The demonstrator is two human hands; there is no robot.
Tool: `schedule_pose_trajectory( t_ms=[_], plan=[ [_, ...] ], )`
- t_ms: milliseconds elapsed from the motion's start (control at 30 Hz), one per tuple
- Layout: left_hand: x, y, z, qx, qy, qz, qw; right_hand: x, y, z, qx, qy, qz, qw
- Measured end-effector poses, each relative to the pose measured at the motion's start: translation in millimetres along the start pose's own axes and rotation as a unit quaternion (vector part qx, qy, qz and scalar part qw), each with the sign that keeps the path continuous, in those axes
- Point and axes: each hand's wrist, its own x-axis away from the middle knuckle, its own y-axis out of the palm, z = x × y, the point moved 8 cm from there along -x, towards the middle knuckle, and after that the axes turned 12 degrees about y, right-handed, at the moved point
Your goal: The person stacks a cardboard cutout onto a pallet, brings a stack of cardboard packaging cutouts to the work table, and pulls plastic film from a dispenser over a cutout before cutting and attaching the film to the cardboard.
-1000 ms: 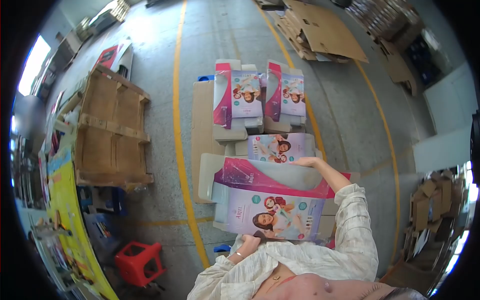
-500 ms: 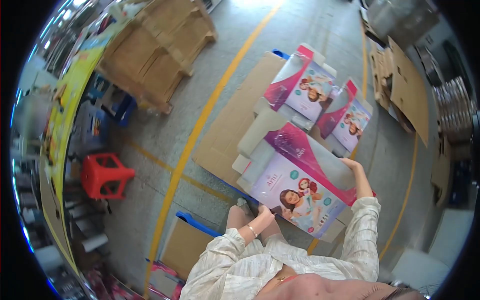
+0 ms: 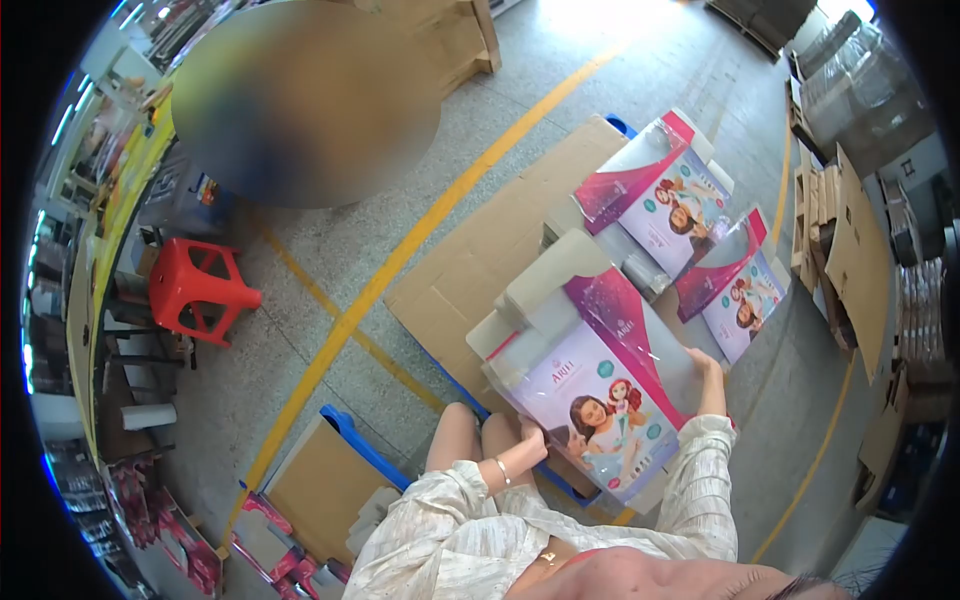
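Note:
A flattened printed box [image 3: 600, 400], purple and magenta with a doll picture and grey flaps, is held between my two hands; whether it is one sheet or a stack I cannot tell. My left hand [image 3: 532, 440] grips its near left edge, with the fingers partly hidden beneath. On the right edge, the fingers of my right hand [image 3: 706, 370] are closed around the grey side. Just past the box lie two piles of similar printed boxes, the left pile [image 3: 665, 190] and the right pile [image 3: 735, 285], on a cardboard-covered blue cart.
Brown cardboard [image 3: 500, 225] covers the cart's left part. Nearer my legs stands another blue-edged cart [image 3: 345, 430] with cardboard on it. A red stool [image 3: 200, 285] is at the left, beside a long yellow worktable [image 3: 120, 210]. Pallets and cardboard [image 3: 850, 250] line the right.
My view has turned, so the surroundings have shifted in the frame. Both hands still hold the box, which appears slightly lower and further right.

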Motion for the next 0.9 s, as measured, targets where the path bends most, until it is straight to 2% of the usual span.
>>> schedule_pose_trajectory(
  t_ms=[33,67,100,167,200,267,367,400,433,467,500,533,567,600,633,667,700,767,800,833,867,900],
  plan=[
    [-2,1,-2,-0.001,-0.007,0.001,1.0,-6,-11,-13,0.037,-0.023,0.045,0.998],
    [0,1,-1,-0.005,-0.014,0.001,1.0,-18,-36,-27,0.109,-0.119,0.188,0.969],
    [-2,-2,-4,-0.009,-0.024,0.002,1.0,-23,-59,-37,0.185,-0.179,0.351,0.9],
    [1,-10,-7,-0.022,-0.045,0.006,0.999,-2,-94,-39,0.045,-0.267,0.431,0.861],
    [7,-14,-9,-0.029,-0.059,0.006,0.998,8,-94,-35,0.049,-0.265,0.432,0.861],
    [39,-2,-12,-0.053,-0.069,0.001,0.996,61,-107,-37,0.146,-0.27,0.457,0.835],
    [46,15,-34,-0.118,-0.045,-0.07,0.99,88,-106,-20,0.202,-0.28,0.491,0.8],
    [48,17,-34,-0.153,-0.025,-0.101,0.983,90,-95,-9,0.2,-0.346,0.458,0.794],
    [55,17,-36,-0.184,-0.005,-0.128,0.975,99,-76,2,0.225,-0.371,0.394,0.81],
    [88,-34,9,-0.221,0.016,-0.166,0.961,151,8,20,0.227,-0.36,0.356,0.832],
    [106,-37,16,-0.244,0.045,-0.187,0.951,168,41,32,0.319,-0.414,0.329,0.786],
    [163,-32,45,-0.204,0.035,-0.149,0.967,171,67,47,0.309,-0.416,0.266,0.813],
    [191,-36,67,-0.161,0.068,-0.135,0.975,181,88,59,0.357,-0.404,0.185,0.821],
    [214,-58,77,-0.115,0.102,-0.122,0.981,188,112,76,0.349,-0.389,0.121,0.844],
    [199,-97,82,-0.086,0.134,-0.078,0.984,201,139,84,0.369,-0.317,0.062,0.872],
    [208,-128,95,-0.059,0.195,-0.06,0.977,233,173,79,0.382,-0.34,0.013,0.859],
    [237,-167,104,-0.076,0.249,0.015,0.965,256,196,82,0.396,-0.35,-0.039,0.848],
    [293,-238,110,-0.11,0.321,0.157,0.927,205,209,90,0.437,-0.364,-0.084,0.818],
    [293,-279,99,-0.241,0.376,0.222,0.867,180,214,82,0.437,-0.374,-0.109,0.811],
    [285,-322,82,-0.29,0.449,0.292,0.794,181,220,65,0.465,-0.377,-0.123,0.791],
    [293,-348,65,-0.479,0.416,0.365,0.681,183,229,41,0.502,-0.376,-0.121,0.77],
    [287,-371,38,-0.581,0.349,0.392,0.623,184,243,15,0.535,-0.377,-0.118,0.747]
  ],
)
